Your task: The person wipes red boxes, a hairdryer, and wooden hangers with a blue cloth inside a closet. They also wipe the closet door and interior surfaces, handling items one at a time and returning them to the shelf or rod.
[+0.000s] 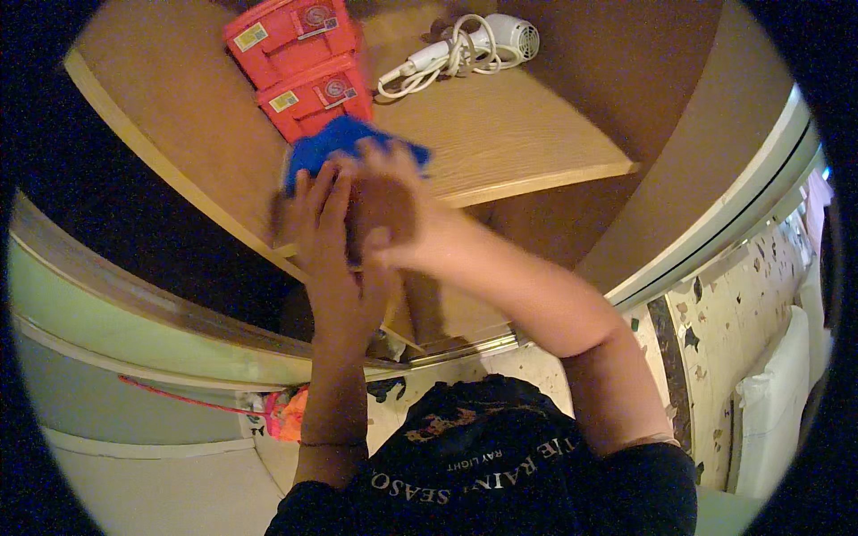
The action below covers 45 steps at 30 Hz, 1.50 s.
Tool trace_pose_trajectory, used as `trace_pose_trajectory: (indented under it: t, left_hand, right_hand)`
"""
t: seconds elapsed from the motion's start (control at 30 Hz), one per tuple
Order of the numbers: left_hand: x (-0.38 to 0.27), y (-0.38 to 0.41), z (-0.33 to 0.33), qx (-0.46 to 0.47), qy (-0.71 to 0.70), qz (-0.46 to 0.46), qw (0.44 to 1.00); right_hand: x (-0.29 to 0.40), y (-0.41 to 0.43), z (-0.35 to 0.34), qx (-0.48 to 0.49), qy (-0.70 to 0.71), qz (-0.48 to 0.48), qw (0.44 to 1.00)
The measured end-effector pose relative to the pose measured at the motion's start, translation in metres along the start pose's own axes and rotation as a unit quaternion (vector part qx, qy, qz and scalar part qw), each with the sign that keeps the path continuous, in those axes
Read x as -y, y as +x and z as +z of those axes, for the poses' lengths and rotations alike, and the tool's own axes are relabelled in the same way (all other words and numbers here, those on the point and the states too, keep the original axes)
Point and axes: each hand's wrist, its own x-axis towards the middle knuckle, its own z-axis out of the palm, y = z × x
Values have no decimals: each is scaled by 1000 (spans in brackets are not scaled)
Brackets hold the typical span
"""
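A blue item (pixel 322 144), blurred and perhaps a folded cloth, is at the front of a wooden shelf (pixel 523 120), before the red boxes. My left hand (pixel 328 228) is against its near left side, fingers stretched upward. My right hand (pixel 402 187) reaches over it from the right, with its fingers on the blue surface. The two hands nearly meet and hide much of the item. A dark brownish patch shows between them; I cannot tell whether it is shaded skin or part of the item.
Two stacked red plastic boxes (pixel 305 77) bearing labels stand at the shelf's left. A white hair dryer (pixel 506 40) with its cord coiled lies at the back. Below the shelf is a lower compartment (pixel 462 301). A pink-orange item (pixel 288 415) is at lower left, a white padded item (pixel 774 402) at right.
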Motion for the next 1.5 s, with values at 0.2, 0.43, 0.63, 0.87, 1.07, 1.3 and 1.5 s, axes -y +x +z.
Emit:
trace_pose_trajectory:
  t: [0.2,0.43,0.63,0.87,1.07,1.3,1.5]
  left_hand:
    - [8,-25,-6,-19,58,-15,998]
    - [-35,-29,34,69,-7,71,995]
    - [-94,13,92,136,-175,158,962]
    - [-99,-4,78,92,-295,174,935]
    - [-32,-67,1,-104,26,90,990]
    - [17,-102,-55,-268,114,-302,908]
    - [16,-117,-58,-228,-36,-315,920]
  right_hand:
    - [40,14,29,-42,-29,-25,998]
    - [-11,-65,-15,-240,141,89,956]
    - [-96,-129,-53,-243,17,96,965]
    - [-135,-173,-59,-291,-153,148,933]
    - [-64,-122,-37,-279,-79,107,951]
    - [7,-78,-16,-251,35,7,967]
    - [43,-74,-3,-240,168,-50,955]
